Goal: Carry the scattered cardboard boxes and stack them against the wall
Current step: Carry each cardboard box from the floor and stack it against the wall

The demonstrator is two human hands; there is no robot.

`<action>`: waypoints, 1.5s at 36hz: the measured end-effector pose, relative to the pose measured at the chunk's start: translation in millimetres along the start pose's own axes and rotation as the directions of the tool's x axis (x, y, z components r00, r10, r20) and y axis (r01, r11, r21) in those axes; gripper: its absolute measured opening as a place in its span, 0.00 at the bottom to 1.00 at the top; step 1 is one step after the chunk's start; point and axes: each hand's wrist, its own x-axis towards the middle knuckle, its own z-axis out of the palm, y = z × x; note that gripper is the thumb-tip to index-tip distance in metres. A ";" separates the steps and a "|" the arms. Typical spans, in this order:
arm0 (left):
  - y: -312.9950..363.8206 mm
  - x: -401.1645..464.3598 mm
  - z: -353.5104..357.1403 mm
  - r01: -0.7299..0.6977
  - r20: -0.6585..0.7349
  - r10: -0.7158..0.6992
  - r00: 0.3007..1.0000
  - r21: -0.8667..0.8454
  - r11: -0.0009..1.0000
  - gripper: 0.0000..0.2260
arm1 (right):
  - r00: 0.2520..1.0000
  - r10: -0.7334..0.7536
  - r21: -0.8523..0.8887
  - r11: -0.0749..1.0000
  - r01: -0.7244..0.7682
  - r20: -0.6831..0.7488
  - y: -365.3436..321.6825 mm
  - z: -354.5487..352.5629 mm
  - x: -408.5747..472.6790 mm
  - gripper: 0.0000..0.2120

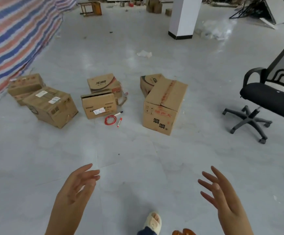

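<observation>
1. The bare left hand (pixel 77 185) is reaching forward over the pale grey tiled floor (pixel 138 158), its grip released, fingers straight and spread, grasping nothing.
2. The bare right hand (pixel 222 194) is reaching forward likewise, its grip released, fingers fanned apart and empty.
3. The tall brown cardboard box with red tape along its top seam (pixel 163 106) is standing on the floor ahead of the hands, well apart from them.
4. A smaller brown printed cardboard box (pixel 149 83) is sitting just behind it, touching it.
5. The open-flapped brown cardboard box with a white label (pixel 99 106) is resting in the middle, with another brown printed carton (pixel 104 83) lying tilted behind it.
6. Two brown cardboard boxes are sitting at the left: a tilted one with white stickers (pixel 50 107) and a low one behind it (pixel 25 86), close to the striped red, white and blue tarpaulin (pixel 16 34).
7. A coiled red cord (pixel 110 119) and two marker pens (pixel 119 117) are lying just in front of the middle box.
8. A black mesh office chair on castors (pixel 270 97) is standing at the right, near a white pillar with a black base (pixel 183 16).
9. A foot in a cream slipper (pixel 153 223) is showing at the bottom edge.
</observation>
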 end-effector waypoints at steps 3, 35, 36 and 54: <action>10.4 48.4 39.1 -0.008 0.029 0.007 1.000 0.025 1.000 0.15 | 1.000 -0.020 -0.021 1.000 0.021 0.006 -13.2 -9.2 62.4 0.21; -14.4 607.9 346.6 0.142 0.441 -0.262 0.859 0.286 0.948 0.12 | 0.951 0.294 -0.252 0.917 -0.310 -0.100 16.4 28.8 584.2 0.19; -27.8 627.6 359.1 0.160 0.433 -0.291 0.853 0.313 0.936 0.12 | 0.942 0.324 -0.272 0.902 -0.335 -0.085 27.9 31.0 603.1 0.19; -326.7 824.0 537.7 0.574 -0.005 -0.638 0.770 0.443 0.689 0.29 | 0.641 0.767 -0.405 0.590 -0.699 0.011 352.1 120.3 861.2 0.34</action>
